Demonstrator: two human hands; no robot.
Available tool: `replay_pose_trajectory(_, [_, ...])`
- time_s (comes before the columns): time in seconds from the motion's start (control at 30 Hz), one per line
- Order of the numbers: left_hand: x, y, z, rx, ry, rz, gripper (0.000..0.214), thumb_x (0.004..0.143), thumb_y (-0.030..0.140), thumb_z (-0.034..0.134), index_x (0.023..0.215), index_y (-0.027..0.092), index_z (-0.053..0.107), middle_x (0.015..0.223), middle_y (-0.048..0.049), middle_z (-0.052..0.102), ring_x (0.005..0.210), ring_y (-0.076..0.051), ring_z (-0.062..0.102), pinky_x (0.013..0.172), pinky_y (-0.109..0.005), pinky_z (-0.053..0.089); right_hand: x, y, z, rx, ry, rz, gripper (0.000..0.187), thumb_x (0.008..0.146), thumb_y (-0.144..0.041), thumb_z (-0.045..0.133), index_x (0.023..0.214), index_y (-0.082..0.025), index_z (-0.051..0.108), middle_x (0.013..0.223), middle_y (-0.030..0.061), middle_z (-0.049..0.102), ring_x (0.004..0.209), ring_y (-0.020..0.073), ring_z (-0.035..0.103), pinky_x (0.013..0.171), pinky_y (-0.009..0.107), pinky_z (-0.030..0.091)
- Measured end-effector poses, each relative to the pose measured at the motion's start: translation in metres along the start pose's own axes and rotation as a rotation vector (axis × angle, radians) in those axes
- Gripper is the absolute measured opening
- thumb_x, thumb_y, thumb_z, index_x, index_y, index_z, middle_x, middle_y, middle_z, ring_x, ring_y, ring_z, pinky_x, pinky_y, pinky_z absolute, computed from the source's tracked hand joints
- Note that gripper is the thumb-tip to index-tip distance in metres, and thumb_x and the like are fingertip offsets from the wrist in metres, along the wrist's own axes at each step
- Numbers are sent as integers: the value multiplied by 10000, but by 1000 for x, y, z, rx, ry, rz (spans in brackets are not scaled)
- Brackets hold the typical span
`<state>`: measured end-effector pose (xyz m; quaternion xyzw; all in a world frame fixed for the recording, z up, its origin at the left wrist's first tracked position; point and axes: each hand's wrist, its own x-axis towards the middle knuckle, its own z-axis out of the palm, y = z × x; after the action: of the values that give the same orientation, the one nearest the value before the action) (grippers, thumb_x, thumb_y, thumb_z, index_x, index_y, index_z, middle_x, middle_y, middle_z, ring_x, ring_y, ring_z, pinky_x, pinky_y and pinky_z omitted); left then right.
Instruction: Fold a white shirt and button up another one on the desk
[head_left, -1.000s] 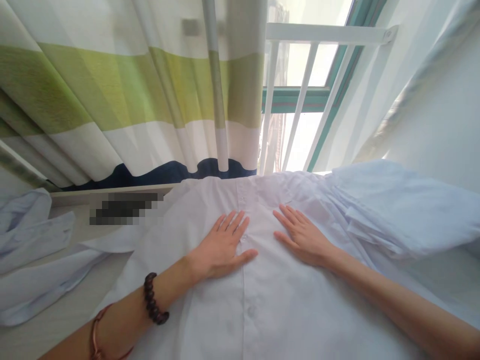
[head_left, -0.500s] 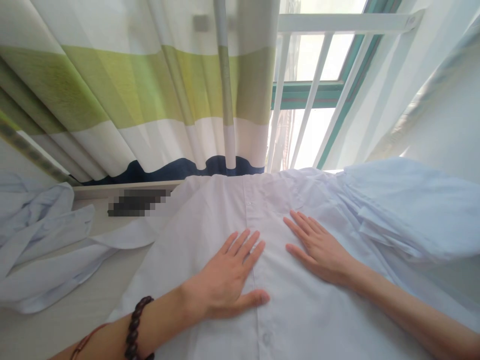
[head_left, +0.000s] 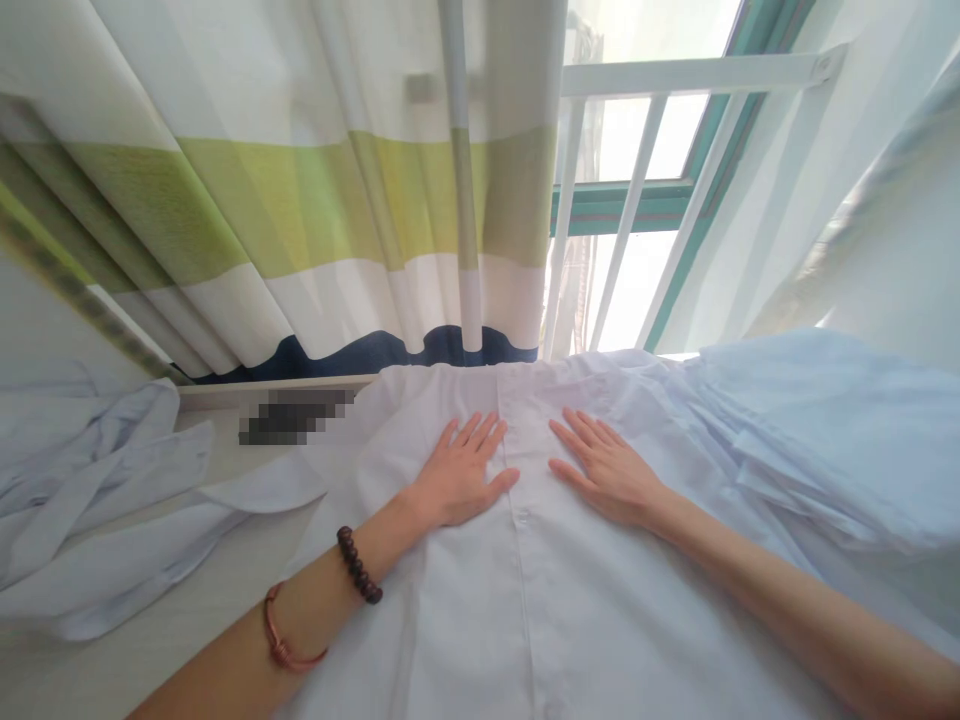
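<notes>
A white buttoned garment, like a shirt or lab coat (head_left: 480, 620), lies spread out in front of me, its button placket running up the middle. My left hand (head_left: 461, 475) rests flat on the cloth just left of the placket, fingers apart. To the right of the placket, my right hand (head_left: 604, 470) lies flat with its fingers stretched out. Neither hand grips anything. A dark bead bracelet (head_left: 358, 565) and a reddish-brown cord bracelet (head_left: 279, 650) circle my left wrist and forearm.
Folded white cloth (head_left: 847, 440) is stacked at the right. Crumpled white cloth (head_left: 97, 460) lies at the left, beside a blurred dark object (head_left: 292, 417). Behind stand a striped curtain (head_left: 322, 210), a white railing (head_left: 690, 75) and a window.
My left hand has moved away from me, up along the placket. My right hand has shifted slightly toward the middle. The view has tilted up a little.
</notes>
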<state>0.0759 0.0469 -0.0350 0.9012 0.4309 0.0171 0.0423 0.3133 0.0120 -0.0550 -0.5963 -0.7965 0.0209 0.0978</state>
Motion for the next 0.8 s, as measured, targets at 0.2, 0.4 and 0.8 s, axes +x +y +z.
replay_pose_trajectory(0.2, [-21, 23, -2, -42, -18, -7, 727, 936, 606, 231, 1499, 147, 208, 1574, -102, 162, 1451, -301, 83, 1156, -540, 71, -27, 1, 2, -5, 18, -26, 663, 938, -613, 255, 1480, -234, 305, 1562, 76, 224, 1431, 241, 181, 1160, 470, 200])
replay_pose_trajectory(0.4, [-11, 21, -19, -52, 4, 20, 669, 945, 598, 228, 1458, 181, 323, 1535, -106, 300, 1420, -292, 217, 1157, -515, 121, -42, -8, -11, 0, -37, -24, 673, 936, -614, 257, 1460, -203, 355, 1542, 111, 282, 1416, 276, 241, 1135, 499, 252])
replay_pose_trajectory(0.8, [25, -12, 2, 14, 3, -72, 663, 958, 561, 202, 1501, 182, 211, 1576, -42, 158, 1454, -254, 109, 1165, -504, 81, 32, -14, 0, 23, -5, 70, 667, 958, -548, 254, 1474, -128, 316, 1559, 121, 221, 1434, 265, 178, 1155, 446, 180])
